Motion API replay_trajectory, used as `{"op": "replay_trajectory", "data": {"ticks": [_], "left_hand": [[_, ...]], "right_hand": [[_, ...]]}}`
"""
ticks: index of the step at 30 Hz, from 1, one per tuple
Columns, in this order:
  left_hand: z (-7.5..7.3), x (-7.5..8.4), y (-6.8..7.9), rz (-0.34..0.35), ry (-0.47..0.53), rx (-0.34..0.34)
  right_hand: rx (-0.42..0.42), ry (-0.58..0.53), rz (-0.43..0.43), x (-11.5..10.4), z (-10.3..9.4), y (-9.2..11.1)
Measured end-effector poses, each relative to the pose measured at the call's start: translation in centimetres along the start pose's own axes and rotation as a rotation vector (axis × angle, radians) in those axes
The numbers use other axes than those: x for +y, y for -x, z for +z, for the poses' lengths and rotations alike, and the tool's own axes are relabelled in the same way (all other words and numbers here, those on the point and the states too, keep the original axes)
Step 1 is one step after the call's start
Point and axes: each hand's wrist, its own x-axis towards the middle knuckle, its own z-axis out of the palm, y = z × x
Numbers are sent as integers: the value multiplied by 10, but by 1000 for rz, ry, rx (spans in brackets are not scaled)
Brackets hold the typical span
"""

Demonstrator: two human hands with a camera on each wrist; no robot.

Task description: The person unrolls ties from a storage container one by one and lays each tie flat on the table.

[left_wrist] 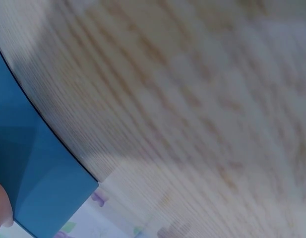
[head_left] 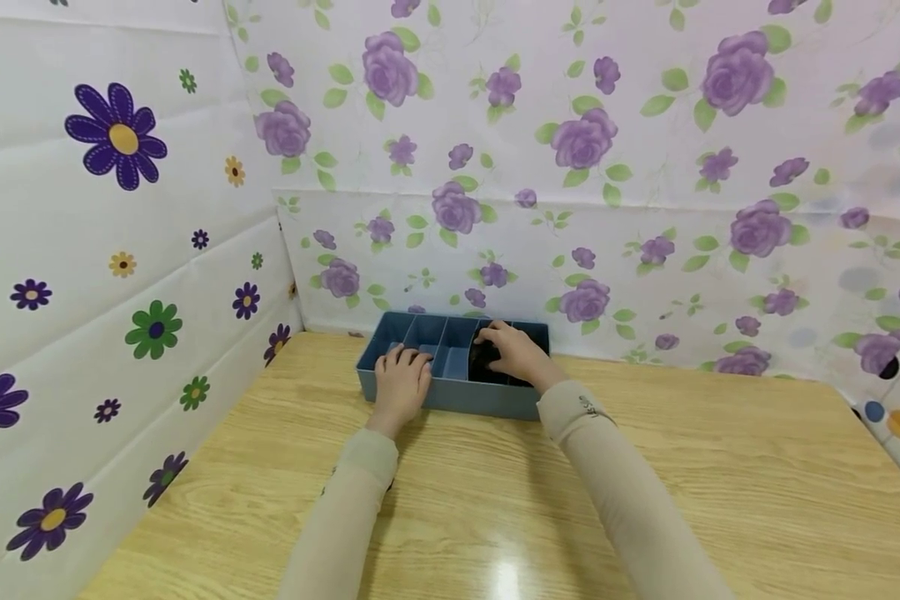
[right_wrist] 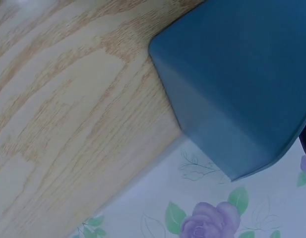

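Observation:
A long blue-grey compartment box [head_left: 487, 398] stands on the table against the rear curtain. My left hand [head_left: 401, 385] grips its front wall toward the left, with fingers bent over the rim into the compartments. In the left wrist view, a digit [left_wrist: 1, 203] lies against the blue wall. My right hand [head_left: 516, 353] reaches down into the right-hand compartments, thumb and index finger apart. Beneath these fingers is something black [head_left: 483, 354] and glossy; I cannot tell whether they hold it. The right wrist view shows the box's outer wall [right_wrist: 232, 84] but no fingers.
Light wood-grain table [head_left: 465, 508] stretches in front of the box and to both sides. A curtain with purple roses [head_left: 457, 208] hangs right behind it. Another curtain with daisies [head_left: 153, 329] borders the table's left edge.

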Motion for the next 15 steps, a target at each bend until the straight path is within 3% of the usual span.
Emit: {"op": "replay_trajectory", "data": {"ticks": [15], "left_hand": [[0, 2, 0, -20, 8, -26]], "right_hand": [[4, 39, -6, -5, -9, 3]]}}
